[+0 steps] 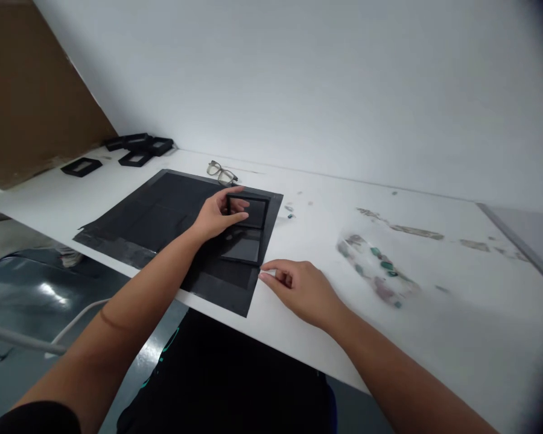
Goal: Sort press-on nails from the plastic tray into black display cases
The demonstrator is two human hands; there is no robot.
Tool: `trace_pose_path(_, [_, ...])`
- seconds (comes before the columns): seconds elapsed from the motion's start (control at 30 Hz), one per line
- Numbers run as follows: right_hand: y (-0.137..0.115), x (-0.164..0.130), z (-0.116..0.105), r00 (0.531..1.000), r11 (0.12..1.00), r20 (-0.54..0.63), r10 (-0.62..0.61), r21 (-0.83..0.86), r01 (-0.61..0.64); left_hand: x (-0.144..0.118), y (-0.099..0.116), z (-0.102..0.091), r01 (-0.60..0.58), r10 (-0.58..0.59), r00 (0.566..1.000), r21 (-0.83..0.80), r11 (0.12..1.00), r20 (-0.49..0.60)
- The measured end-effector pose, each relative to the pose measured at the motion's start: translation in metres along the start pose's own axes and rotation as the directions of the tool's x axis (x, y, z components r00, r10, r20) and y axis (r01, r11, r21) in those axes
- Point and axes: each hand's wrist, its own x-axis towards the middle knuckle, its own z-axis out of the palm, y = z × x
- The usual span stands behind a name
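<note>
Fingers of the left hand (217, 216) grip a black frame (250, 212) on the dark mat (154, 217); right hand (298, 288) rests loosely curled, empty, on the white surface (326, 199).

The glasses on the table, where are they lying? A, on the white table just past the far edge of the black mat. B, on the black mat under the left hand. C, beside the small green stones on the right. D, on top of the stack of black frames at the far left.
A: the glasses lie on the bare white table, just past the far edge of the black mat.
</note>
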Motion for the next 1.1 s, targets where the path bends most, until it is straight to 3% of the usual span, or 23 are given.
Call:
trace_pose_path(0.23, [0.01, 0.012, -0.006, 0.999, 0.948, 0.053, -0.004, 0.317, -0.013, 0.007, -0.016, -0.01, -0.075, 0.122, 0.952, 0.172, 0.982, -0.282])
trace_pose_path(0.33, [0.008, 0.013, -0.009, 0.999, 0.925, 0.034, 0.004, 0.379, -0.017, 0.005, -0.015, -0.008, -0.08, 0.142, 0.937, 0.199, 0.977, -0.32])
trace_pose_path(0.47, [0.001, 0.003, -0.02, 0.999, 0.913, -0.034, -0.032, 0.405, 0.043, 0.001, -0.011, -0.003, -0.061, 0.113, 0.954, 0.186, 0.981, -0.279])
trace_pose_path(0.63, [0.016, -0.036, -0.076, 0.965, 0.969, -0.261, -0.013, 0.236, 0.077, -0.002, -0.005, -0.002, -0.032, 0.062, 0.983, 0.17, 0.985, -0.174])
trace_pose_path(0.77, [0.038, -0.066, -0.135, 0.895, 0.993, -0.434, 0.107, -0.005, -0.122, -0.002, 0.001, -0.001, -0.062, 0.071, 0.995, 0.133, 0.989, -0.071])
trace_pose_path(0.83, [0.046, -0.07, -0.154, 0.893, 0.968, -0.419, 0.163, -0.107, -0.227, -0.002, 0.005, 0.001, -0.087, 0.089, 0.996, 0.098, 0.991, -0.016])
trace_pose_path(0.9, [0.051, -0.066, -0.162, 0.917, 0.938, -0.334, 0.219, -0.185, -0.292, -0.002, 0.007, 0.002, -0.106, 0.105, 0.994, 0.065, 0.992, 0.014])
trace_pose_path(1.0, [0.059, -0.049, -0.159, 0.931, 0.896, -0.186, 0.316, -0.265, -0.357, -0.003, 0.007, 0.001, -0.11, 0.109, 0.994, 0.046, 0.993, 0.011])
trace_pose_path(1.1, [0.066, -0.029, -0.147, 0.917, 0.861, -0.122, 0.381, -0.314, -0.4, -0.001, 0.003, -0.002, -0.096, 0.099, 0.994, 0.057, 0.994, -0.043])
